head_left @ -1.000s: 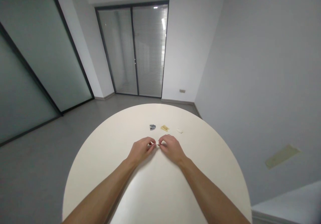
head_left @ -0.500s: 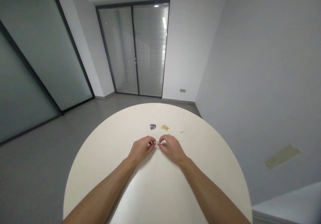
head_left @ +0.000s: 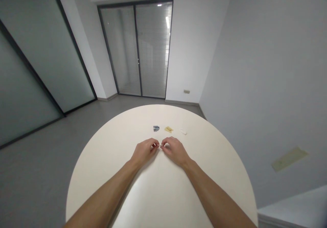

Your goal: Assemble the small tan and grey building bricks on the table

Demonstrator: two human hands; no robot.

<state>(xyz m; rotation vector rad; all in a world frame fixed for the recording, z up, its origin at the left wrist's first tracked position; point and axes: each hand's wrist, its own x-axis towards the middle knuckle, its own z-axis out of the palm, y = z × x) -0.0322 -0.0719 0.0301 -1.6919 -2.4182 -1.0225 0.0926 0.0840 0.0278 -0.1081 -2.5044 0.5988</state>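
My left hand (head_left: 146, 150) and my right hand (head_left: 174, 149) meet over the middle of the round table, fingertips almost touching. Both are closed in a pinch on one small, thin whitish piece (head_left: 160, 145), held between them; it is too small to name more exactly. Just beyond my hands lie three little groups in a row. On the left is a stack of small dark blue-grey strips (head_left: 156, 128). Yellowish flat pieces (head_left: 168, 129) rest in the middle, and thin white pieces (head_left: 183, 132), hard to see against the tabletop, are at the right.
The cream round table (head_left: 158, 194) has a curved edge on the far side. Past it stand a glass double door (head_left: 153, 51) with blinds and frosted glass panels (head_left: 46, 44) on the left. A grey-white wall (head_left: 260, 68) runs along the right.
The whitish piece between my fingertips now looks thinner, as if turned edge-on. My hands have hardly moved, and the view has shifted very slightly.
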